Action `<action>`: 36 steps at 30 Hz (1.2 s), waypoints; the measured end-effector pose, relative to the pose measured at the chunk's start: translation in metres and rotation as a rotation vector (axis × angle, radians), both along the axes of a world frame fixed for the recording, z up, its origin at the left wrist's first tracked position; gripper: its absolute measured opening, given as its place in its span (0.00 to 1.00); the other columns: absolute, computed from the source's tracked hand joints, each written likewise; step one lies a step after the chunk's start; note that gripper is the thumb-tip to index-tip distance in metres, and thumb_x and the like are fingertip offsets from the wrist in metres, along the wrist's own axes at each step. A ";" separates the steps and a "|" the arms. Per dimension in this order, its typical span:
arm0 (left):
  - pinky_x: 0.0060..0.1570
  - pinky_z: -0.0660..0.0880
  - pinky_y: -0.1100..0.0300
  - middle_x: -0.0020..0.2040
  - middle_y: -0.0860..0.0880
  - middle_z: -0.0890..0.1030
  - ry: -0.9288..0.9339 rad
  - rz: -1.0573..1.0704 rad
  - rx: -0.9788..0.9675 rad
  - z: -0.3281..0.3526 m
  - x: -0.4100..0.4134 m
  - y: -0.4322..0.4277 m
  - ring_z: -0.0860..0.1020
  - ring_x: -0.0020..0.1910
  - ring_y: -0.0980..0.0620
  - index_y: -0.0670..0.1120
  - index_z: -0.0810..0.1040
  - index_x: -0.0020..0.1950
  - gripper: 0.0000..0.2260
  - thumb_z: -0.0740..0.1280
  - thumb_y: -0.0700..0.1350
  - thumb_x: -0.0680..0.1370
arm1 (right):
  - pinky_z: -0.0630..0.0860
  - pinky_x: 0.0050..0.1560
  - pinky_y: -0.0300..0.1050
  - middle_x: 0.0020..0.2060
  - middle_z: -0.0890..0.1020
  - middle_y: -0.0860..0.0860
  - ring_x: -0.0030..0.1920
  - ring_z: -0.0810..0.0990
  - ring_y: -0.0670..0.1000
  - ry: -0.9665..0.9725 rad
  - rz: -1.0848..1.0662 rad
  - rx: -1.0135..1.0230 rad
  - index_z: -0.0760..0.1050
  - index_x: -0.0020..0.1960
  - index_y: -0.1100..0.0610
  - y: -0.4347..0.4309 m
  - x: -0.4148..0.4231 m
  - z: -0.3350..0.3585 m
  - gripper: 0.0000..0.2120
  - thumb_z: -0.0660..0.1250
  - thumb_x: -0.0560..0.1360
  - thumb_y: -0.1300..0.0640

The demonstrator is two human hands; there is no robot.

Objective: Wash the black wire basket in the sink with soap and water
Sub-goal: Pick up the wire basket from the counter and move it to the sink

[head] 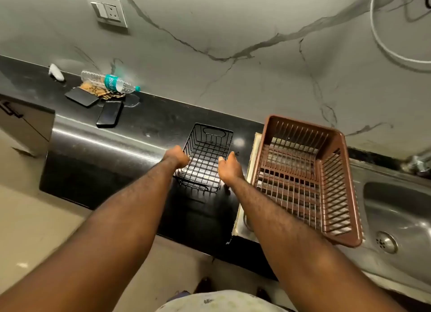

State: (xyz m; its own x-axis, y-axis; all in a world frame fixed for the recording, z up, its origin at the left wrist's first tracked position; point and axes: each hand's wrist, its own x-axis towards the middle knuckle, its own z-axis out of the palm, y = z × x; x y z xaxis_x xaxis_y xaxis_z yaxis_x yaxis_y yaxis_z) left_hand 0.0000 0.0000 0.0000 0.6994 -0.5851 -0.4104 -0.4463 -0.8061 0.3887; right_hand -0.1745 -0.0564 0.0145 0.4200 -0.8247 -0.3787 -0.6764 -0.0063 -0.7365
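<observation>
Wire basket on countertop, frame centre, a hand on each side.

Left hand grips the basket's left rim and right hand its right rim; both forearms run in from the bottom edge. Just right of it the dish basket sits on the sink's draining side. The sink bowl lies at the right edge, with the drain at lower right and the tap above it. Upper left on the counter, against the wall: a bottle on its side over a packet, with two phones just below. A wall socket is at top left, and a cable at top right.
</observation>
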 end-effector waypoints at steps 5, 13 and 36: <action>0.54 0.75 0.54 0.66 0.38 0.76 0.124 -0.006 -0.003 -0.007 0.002 0.005 0.76 0.61 0.42 0.38 0.70 0.70 0.17 0.63 0.35 0.81 | 0.72 0.66 0.49 0.78 0.63 0.57 0.72 0.72 0.56 0.049 -0.054 0.070 0.45 0.83 0.56 -0.002 0.006 0.005 0.29 0.53 0.87 0.53; 0.49 0.75 0.53 0.61 0.38 0.77 0.121 -0.066 -0.028 -0.016 0.010 -0.001 0.74 0.53 0.44 0.36 0.71 0.65 0.14 0.56 0.32 0.81 | 0.66 0.29 0.37 0.57 0.76 0.55 0.41 0.73 0.46 0.240 0.058 -0.011 0.56 0.78 0.60 -0.011 0.016 -0.011 0.26 0.56 0.82 0.67; 0.64 0.72 0.48 0.67 0.34 0.75 0.098 0.144 -0.415 0.039 0.002 -0.021 0.74 0.65 0.35 0.35 0.74 0.66 0.20 0.58 0.51 0.86 | 0.74 0.42 0.47 0.50 0.78 0.55 0.49 0.78 0.56 0.131 -0.027 -0.256 0.73 0.54 0.60 -0.034 0.003 0.041 0.05 0.62 0.79 0.64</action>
